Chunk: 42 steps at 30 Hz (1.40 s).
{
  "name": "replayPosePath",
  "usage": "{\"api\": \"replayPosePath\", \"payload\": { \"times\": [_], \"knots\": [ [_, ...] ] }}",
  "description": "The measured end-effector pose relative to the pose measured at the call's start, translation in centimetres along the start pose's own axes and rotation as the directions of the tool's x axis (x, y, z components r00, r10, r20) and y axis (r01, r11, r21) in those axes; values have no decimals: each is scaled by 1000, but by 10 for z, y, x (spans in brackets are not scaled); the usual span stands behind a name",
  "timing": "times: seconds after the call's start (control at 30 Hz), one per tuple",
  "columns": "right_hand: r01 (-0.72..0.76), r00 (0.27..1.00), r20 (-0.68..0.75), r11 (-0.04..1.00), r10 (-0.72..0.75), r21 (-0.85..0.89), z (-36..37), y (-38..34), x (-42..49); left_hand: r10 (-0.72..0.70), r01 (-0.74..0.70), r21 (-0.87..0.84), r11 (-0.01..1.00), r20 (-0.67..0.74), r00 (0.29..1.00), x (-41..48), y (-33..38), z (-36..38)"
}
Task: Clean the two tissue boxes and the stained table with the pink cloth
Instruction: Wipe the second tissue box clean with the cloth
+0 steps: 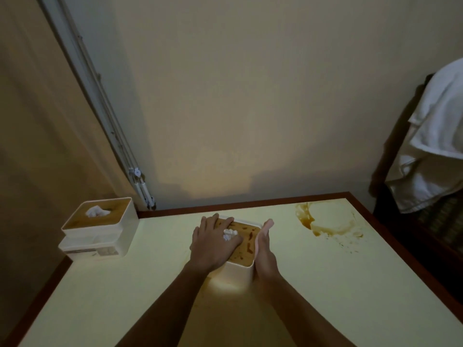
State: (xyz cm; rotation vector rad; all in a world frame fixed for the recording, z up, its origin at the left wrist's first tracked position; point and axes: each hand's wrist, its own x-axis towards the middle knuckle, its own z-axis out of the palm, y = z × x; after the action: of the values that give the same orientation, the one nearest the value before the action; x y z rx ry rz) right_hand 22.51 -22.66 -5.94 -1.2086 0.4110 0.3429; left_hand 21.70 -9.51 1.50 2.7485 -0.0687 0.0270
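Both hands are on the near tissue box (pixel 246 246), which sits mid-table, a little toward the back edge. The left hand (pixel 213 242) lies flat on the brown lid, its fingers (pixel 223 222) straight and spread, with nothing gripped. A white tuft of tissue (pixel 229 234) pokes up beside those fingers. The right hand (pixel 264 251) stands on edge against the box's right wall, fingers straight and together and pressed to the side, not curled round it. Dark brown smears streak the part of the lid between the two hands.

Out to the right on the pale table (pixel 125 296), well apart from the box, a brown ring-shaped stain (pixel 323 225) spreads near the back right corner, with small specks trailing off its near side.

At the back left corner stands the far tissue box (pixel 100 226), white-walled and brown-topped with tissue sticking out. It seems to rest on a second white container, though that is hard to make out. Beyond the table's right edge, a white towel (pixel 436 136) hangs over a dark piece of furniture.
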Motion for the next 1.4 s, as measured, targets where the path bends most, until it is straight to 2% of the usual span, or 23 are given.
{"api": "replayPosePath", "payload": {
  "times": [0.13, 0.27, 0.3, 0.37, 0.47, 0.57, 0.67, 0.73, 0.8, 0.9, 0.97, 1.03, 1.17, 1.3, 1.4],
  "knots": [
    [-13, 996, -87, 990, 1, -140, 4, 8, -31, 5, -4, -25, 1000, 14, 1000, -1, 0, -2],
    [25, 996, -87, 989, -38, -148, -3, 10, -20, 8, -6, -58, 998, 31, 999, -2, -1, -4],
    [13, 995, -95, 995, -23, -102, -5, 5, -12, 7, -4, -63, 998, 35, 999, -1, -1, -5],
    [-14, 1000, -19, 999, 15, 30, -5, -9, -6, 1, 2, -73, 997, 45, 999, -1, -1, -6],
    [-19, 1000, 18, 994, 18, 105, -2, -20, -4, 2, 2, -72, 997, 56, 998, -1, 0, -8],
    [-38, 997, -63, 999, 38, -4, -8, 12, -7, 7, -4, -61, 998, 48, 999, -2, 0, -6],
    [0, 1000, 20, 997, 2, -80, -11, 28, -38, 11, -10, -46, 999, 34, 999, -1, -1, -5],
    [6, 1000, -15, 997, -7, -75, -11, 23, -33, 12, -10, -43, 999, 36, 999, 0, -1, -4],
    [-32, 995, -96, 999, 33, 9, -6, 3, -19, 9, -7, -51, 999, 39, 999, 0, -2, -4],
    [-13, 1000, -15, 991, 15, 136, 4, -32, -22, 0, 2, -71, 997, 38, 999, -1, -2, -4],
    [-19, 999, -23, 986, 24, 166, 5, -30, -19, 3, 0, -76, 997, 36, 999, -2, -2, -4],
    [-50, 997, -55, 995, 55, 86, -4, 0, -10, 6, -3, -86, 996, 27, 1000, -4, -2, -4],
    [-42, 999, -9, 998, 41, -42, -14, 46, -21, 12, -11, -100, 995, 14, 1000, -5, -2, -5],
    [-37, 996, -83, 999, 38, 9, -6, 9, -25, 9, -7, -112, 994, 14, 1000, -5, -1, -5],
    [-17, 999, -49, 997, 21, 79, 5, -42, -37, 6, -4, -114, 993, 15, 1000, -4, -1, -5]
  ]
}}
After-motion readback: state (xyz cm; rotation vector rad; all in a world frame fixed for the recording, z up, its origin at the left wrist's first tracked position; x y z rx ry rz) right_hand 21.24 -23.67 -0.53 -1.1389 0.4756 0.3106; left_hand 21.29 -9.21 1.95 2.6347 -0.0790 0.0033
